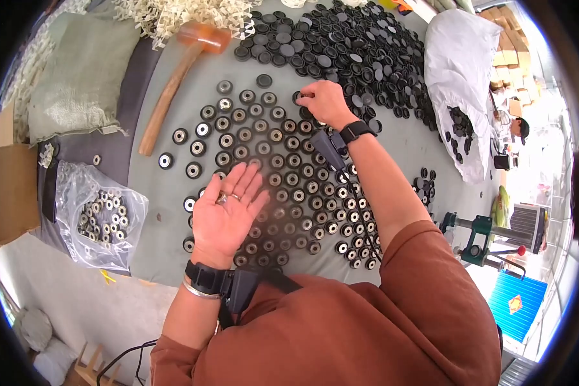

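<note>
At far edge of laid-out black wheels (pixel 283 174) on grey worktop (pixel 405 145), my right hand (pixel 325 103) pinches one wheel (pixel 300 98), loose pile (pixel 354 51) just beyond fingertips. My left hand (pixel 225 209) lies nearer, spread palm-up, cupping small metal piece (pixel 222 198).
</note>
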A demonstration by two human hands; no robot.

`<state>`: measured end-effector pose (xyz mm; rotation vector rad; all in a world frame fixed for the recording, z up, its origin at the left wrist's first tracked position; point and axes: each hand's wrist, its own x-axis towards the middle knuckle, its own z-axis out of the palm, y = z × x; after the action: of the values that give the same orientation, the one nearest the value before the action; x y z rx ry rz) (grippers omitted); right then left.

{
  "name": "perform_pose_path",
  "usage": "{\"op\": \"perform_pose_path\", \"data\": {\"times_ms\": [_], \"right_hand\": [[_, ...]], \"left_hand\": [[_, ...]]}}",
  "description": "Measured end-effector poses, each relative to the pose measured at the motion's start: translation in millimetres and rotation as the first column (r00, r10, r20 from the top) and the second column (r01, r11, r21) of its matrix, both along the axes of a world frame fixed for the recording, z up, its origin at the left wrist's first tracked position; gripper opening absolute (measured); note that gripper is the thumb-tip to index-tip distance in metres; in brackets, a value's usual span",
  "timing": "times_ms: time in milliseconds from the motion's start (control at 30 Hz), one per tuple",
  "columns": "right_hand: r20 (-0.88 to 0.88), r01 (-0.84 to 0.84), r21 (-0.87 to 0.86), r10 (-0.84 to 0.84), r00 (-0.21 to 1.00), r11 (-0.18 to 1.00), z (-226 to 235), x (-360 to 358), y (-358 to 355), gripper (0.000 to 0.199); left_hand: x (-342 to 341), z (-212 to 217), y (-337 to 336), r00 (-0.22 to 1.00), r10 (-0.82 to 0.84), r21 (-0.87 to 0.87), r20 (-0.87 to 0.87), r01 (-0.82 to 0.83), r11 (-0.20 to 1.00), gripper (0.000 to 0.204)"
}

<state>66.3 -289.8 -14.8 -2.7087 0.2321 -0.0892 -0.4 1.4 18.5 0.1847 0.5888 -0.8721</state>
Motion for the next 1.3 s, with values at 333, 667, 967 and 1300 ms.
{"op": "perform_pose_path", "data": {"times_ms": [333,667,967,1300], "right_hand": [[0.113,-0.079,-0.217,0.105,0.988,0.973,6.5,-6.0,12.7,0.024],[-0.02,-0.398,0.605,0.513,0.858,0.69,63.2,-85.7,127.1,0.024],[0.154,-0.065,0.084,0.051,0.987,0.994,6.9,-45.9,6.3,0.018],[0.111,-0.112,-0.136,0.127,0.986,0.984,-4.9,-27.7,1.5,0.015]], "left_hand": [[3.3,3.5,-13.7,0.999,-0.042,0.04,0.009,0.041,0.998,0.043],[-16.5,8.2,-15.3,0.967,-0.194,-0.053,0.163,0.205,0.977,0.03],[-10.7,11.6,28.3,0.954,-0.223,0.119,0.202,0.202,0.972,0.041],[-18.8,20.4,121.0,0.945,-0.086,0.314,0.314,-0.018,0.949,0.039]]}}
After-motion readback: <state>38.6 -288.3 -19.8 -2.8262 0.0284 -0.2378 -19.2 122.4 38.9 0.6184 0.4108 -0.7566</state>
